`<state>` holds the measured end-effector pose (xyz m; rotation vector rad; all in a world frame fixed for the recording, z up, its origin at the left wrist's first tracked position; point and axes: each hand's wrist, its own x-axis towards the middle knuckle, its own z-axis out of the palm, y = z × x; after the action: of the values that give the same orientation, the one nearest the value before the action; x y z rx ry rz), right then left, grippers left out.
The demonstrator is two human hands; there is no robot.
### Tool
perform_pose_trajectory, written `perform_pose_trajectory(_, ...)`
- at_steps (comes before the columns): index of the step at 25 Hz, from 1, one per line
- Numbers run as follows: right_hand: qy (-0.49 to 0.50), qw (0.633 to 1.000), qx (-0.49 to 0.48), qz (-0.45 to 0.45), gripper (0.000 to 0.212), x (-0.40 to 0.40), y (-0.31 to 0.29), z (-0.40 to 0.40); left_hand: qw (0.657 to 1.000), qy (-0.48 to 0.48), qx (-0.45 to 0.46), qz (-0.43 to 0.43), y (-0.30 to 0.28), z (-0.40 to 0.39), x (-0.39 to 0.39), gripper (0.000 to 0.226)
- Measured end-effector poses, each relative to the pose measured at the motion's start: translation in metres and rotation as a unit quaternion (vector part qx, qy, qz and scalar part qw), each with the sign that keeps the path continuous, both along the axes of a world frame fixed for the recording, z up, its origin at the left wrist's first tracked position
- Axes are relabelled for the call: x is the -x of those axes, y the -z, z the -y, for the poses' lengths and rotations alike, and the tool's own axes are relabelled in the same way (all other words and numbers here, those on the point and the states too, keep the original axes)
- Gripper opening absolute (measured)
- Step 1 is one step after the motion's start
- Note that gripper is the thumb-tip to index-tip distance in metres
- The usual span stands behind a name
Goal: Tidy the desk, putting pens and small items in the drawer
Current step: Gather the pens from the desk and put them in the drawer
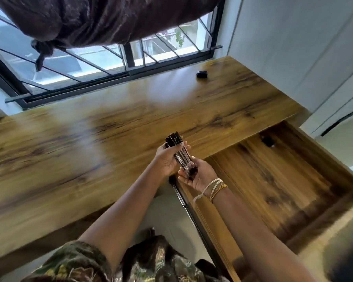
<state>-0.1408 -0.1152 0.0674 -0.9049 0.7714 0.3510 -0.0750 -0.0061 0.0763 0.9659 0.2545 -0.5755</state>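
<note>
While gripped at the upper end by the left hand (166,159) and cupped below in the right hand's (200,176) curled fingers, hovers as a pen bundle (180,155) above the desk (90,129) edge, just beside the open drawer (283,180).

This looks like a room in a home, at a study or work desk. A long wooden desk (114,123) with a glossy grain top is built under a window (102,60) at 12 o'clock. The window has a dark frame and a slanted metal grille, with other buildings and a bit of greenery outside. A dark brown curtain (102,19) is knotted up above it. At 2 o'clock stand plain white cupboard doors (306,58). At 4 o'clock a wooden drawer (277,180) stands pulled out of the desk. Pale floor shows below the desk edge.
</note>
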Motion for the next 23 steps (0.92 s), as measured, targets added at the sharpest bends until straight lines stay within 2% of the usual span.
perform_pose_trajectory(2,0.008,1.000,-0.006,-0.003,0.033,0.028,0.004,0.017,1.000,-0.001,-0.009,-0.013,0.003,0.022,0.025,0.014)
perform_pose_trajectory(8,0.011,0.998,-0.051,-0.026,0.029,0.091,0.016,0.056,0.997,-0.021,0.035,-0.062,0.017,0.047,0.080,0.047)
perform_pose_trajectory(12,0.026,0.997,-0.067,-0.035,0.029,0.110,0.016,0.066,0.997,-0.040,0.030,-0.066,0.014,0.059,0.099,0.032)
perform_pose_trajectory(19,0.047,0.996,-0.067,-0.029,0.027,0.111,0.019,0.068,0.996,-0.036,0.012,-0.085,0.014,0.057,0.096,0.029)
perform_pose_trajectory(21,0.011,0.999,-0.027,-0.036,0.029,0.111,0.023,0.069,0.994,-0.032,-0.017,-0.102,0.018,0.058,0.095,0.027)
perform_pose_trajectory(23,-0.073,0.996,0.035,-0.039,0.037,0.113,0.026,0.074,0.991,-0.024,-0.031,-0.126,0.021,0.060,0.094,0.026)
